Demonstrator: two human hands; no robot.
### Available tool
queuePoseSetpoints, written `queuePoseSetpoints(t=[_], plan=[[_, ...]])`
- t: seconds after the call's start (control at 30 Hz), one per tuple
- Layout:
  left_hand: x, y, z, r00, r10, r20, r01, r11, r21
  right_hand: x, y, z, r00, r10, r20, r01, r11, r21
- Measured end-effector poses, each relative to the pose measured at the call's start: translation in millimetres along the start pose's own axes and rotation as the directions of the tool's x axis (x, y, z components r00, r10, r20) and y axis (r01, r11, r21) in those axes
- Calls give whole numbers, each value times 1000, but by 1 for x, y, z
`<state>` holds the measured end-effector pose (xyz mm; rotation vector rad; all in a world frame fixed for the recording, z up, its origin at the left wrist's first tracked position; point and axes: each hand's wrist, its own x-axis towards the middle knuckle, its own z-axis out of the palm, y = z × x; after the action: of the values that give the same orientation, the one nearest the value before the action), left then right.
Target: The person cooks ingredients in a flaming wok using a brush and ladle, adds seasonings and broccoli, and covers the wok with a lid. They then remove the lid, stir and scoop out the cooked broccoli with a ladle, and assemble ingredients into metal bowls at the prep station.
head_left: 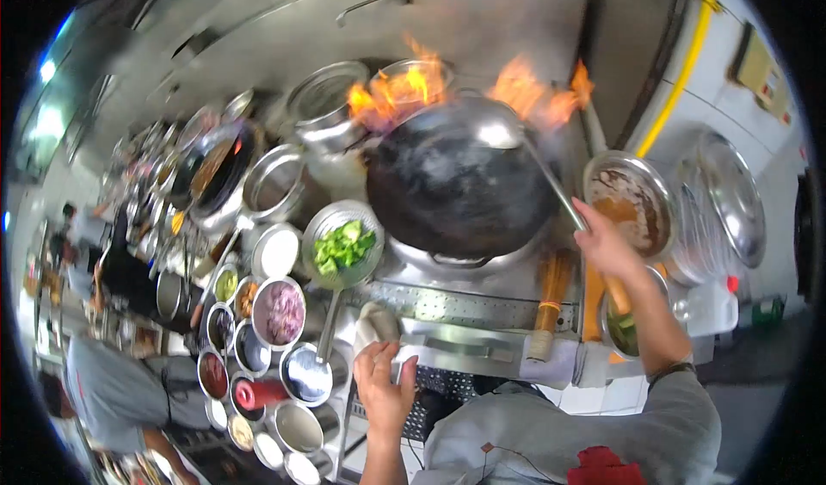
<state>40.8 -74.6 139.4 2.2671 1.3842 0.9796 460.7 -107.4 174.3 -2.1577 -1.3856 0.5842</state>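
Observation:
My right hand [604, 242] is closed around the handle of a steel ladle [551, 179], whose bowl is over the far right part of a large dark wok [456, 188]. Orange flames [400, 89] rise behind the wok's far rim. No food can be made out in the wok. My left hand [385, 390] is empty, fingers and thumb apart, just in front of the stove edge and near a pale cloth [376, 323]. Beyond it lies a perforated strainer [317, 218] holding chopped green peppers [346, 248], its handle pointing toward me.
Left of the strainer stand several bowls, one with chopped onion [282, 313], and a red squeeze bottle [260, 393]. At right are a bamboo brush [551, 300], a sauce-stained pan [662, 197] and a steel lid [731, 197]. A co-worker in grey [116, 390] stands at left.

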Motion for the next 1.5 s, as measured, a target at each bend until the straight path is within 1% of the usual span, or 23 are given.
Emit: queuePoseSetpoints(t=[0.03, 0.07, 0.1, 0.13, 0.2, 0.3, 0.4, 0.53, 0.6, 0.63, 0.8, 0.87, 0.93, 1.0, 1.03, 1.13, 1.23, 1.27, 1.3, 1.33, 1.37, 1.43, 1.5], plan=[[-12, -5, -2, 1000, -24, -15, 24, 1000, 12, 3, 20, 33, 854, -458, -247, 317, 835, -450], [-21, -5, -7, 998, -55, -23, 56, 998, 11, -5, 9, 37, 943, -261, -207, 248, 965, -88], [-32, -12, -10, 997, -76, -30, 76, 997, 2, -11, -7, 32, 994, -89, -64, 103, 960, 259], [-47, -19, -11, 992, -117, -48, 117, 993, -5, -15, -28, 25, 985, 34, 167, -118, 844, 522], [-71, -26, -20, 975, -211, -68, 210, 978, -18, -40, -66, 22, 933, -98, 347, -178, 712, 679], [-116, -45, -26, 956, -290, -52, 286, 956, -67, -87, -146, 43, 813, -147, 563, -374, 608, 700], [-165, -62, -31, 935, -351, -46, 346, 934, -85, -127, -195, 92, 601, -255, 757, -427, 699, 574], [-227, -76, -48, 884, -461, -82, 452, 886, -102, -172, -235, 164, 360, -314, 878, -194, 896, 400], [-256, -80, -57, 860, -496, -117, 486, 868, -108, -196, -242, 195, 377, -426, 822, 113, 903, 415], [-268, -81, -62, 838, -533, -116, 521, 845, -118, -203, -242, 206, 377, -405, 833, 233, 912, 337], [-322, -93, -74, 778, -608, -157, 590, 794, -149, -233, -249, 229, 401, -461, 792, 413, 862, 293], [-334, -95, -77, 762, -628, -157, 609, 778, -156, -239, -250, 231, 403, -448, 798, 391, 873, 293], [-340, -96, -81, 762, -630, -152, 610, 776, -161, -243, -256, 230, 405, -390, 827, 300, 911, 282], [-342, -97, -82, 765, -627, -148, 606, 778, -166, -245, -262, 225, 368, -235, 900, -33, 964, 265], [-342, -98, -82, 767, -626, -145, 604, 779, -169, -246, -264, 221, 327, -164, 931, -203, 950, 238], [-337, -99, -83, 769, -627, -125, 606, 777, -173, -244, -271, 202, 283, -141, 949, -551, 786, 281], [-328, -101, -78, 786, -596, -162, 575, 802, -162, -231, -254, 179, 208, -192, 959, -871, 409, 271], [-330, -111, -67, 799, -585, -138, 561, 809, -177, -227, -241, 175, 196, -277, 941, -929, 256, 269], [-322, -106, -73, 806, -572, -152, 545, 818, -185, -226, -230, 171, 182, -354, 917, -968, 98, 230], [-315, -102, -76, 789, -613, -40, 602, 784, -151, -227, -228, 163, 225, -393, 891, -970, -3, 243], [-310, -99, -75, 795, -606, -29, 598, 791, -128, -225, -224, 152, 279, -410, 868, -960, -111, 256], [-296, -100, -67, 822, -569, -26, 564, 820, -97, -208, -206, 137, 322, -517, 793, -942, -256, 215], [-274, -94, -61, 832, -555, -15, 551, 829, -93, -181, -177, 119, 478, -558, 678, -873, -218, 436]])
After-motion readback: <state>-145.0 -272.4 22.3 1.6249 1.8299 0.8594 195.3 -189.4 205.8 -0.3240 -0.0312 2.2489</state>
